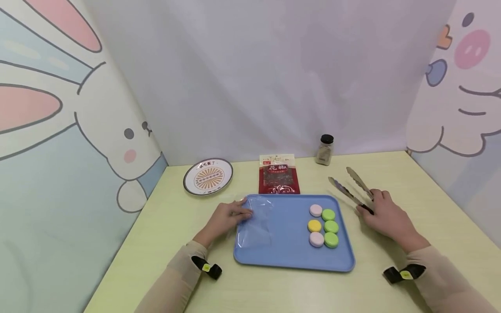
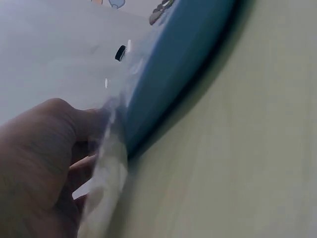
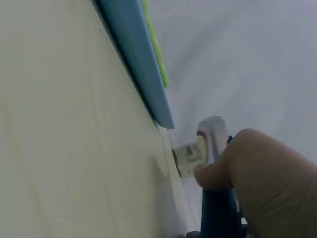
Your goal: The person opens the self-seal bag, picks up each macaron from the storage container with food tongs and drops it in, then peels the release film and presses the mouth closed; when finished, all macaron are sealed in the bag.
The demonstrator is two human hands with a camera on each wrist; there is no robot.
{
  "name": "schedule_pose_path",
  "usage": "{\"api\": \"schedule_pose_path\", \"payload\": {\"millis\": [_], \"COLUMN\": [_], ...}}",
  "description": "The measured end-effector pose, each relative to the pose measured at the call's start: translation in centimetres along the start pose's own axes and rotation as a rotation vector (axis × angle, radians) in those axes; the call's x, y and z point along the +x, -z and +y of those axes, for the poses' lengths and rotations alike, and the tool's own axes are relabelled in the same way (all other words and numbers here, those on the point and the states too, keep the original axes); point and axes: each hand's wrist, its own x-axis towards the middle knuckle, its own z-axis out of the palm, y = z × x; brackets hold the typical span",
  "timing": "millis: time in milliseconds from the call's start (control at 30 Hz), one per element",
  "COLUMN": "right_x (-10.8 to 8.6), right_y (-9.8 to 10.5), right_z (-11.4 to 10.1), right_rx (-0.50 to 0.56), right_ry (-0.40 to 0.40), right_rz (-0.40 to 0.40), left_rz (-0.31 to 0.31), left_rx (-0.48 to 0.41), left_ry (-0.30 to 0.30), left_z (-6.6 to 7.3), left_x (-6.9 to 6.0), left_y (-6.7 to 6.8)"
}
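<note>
A clear plastic bag (image 1: 256, 228) lies on the left part of the blue tray (image 1: 289, 261); the left hand (image 1: 225, 219) pinches its upper left edge. In the left wrist view the left hand (image 2: 44, 153) has the film (image 2: 106, 173) between thumb and fingers. Beyond the tray's right edge, the right hand (image 1: 391, 217) grips metal tongs (image 1: 352, 195) by their dark handles, the arms spread and pointing up-left. The right wrist view has the right hand (image 3: 267, 183) round the tongs (image 3: 216, 139). Pink (image 1: 315, 210), yellow (image 1: 314, 226) and green (image 1: 331, 240) macarons lie on the tray's right side.
A patterned plate (image 1: 208, 177) stands at the back left. Behind the tray lies a red and white spice packet (image 1: 278, 176). Further right, near the curtain, stands a small black-capped jar (image 1: 324, 150). Printed walls border the table on both sides.
</note>
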Motion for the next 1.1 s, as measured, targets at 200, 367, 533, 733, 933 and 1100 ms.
{"api": "schedule_pose_path", "payload": {"millis": [200,367,533,733,933,1100], "right_x": [0.4,1.2,3.0,3.5,3.8,4.1], "right_y": [0.5,2.6,5.1,5.9,5.9,5.5], "right_z": [-1.1,-3.5,-6.1,-7.4,-7.3,-7.3], "right_rx": [0.061,-0.044,-0.116,-0.096,-0.106,-0.076], "right_ry": [0.133,0.258,0.237,0.221,0.241,0.267], "right_rz": [0.027,-0.141,-0.305,-0.422,-0.418,-0.462], "left_rz": [0.134,0.158,0.152,0.242,0.384,0.312], "left_rx": [-0.035,0.022,0.072,0.108,0.052,0.08], "left_ry": [-0.035,-0.107,-0.099,-0.24,-0.366,-0.358], "left_z": [0.7,2.2,3.7,5.2,6.5,6.5], "left_x": [0.7,2.3,3.1,2.5,3.4,4.0], "left_y": [0.2,0.2,0.0,0.9,3.0,2.4]}}
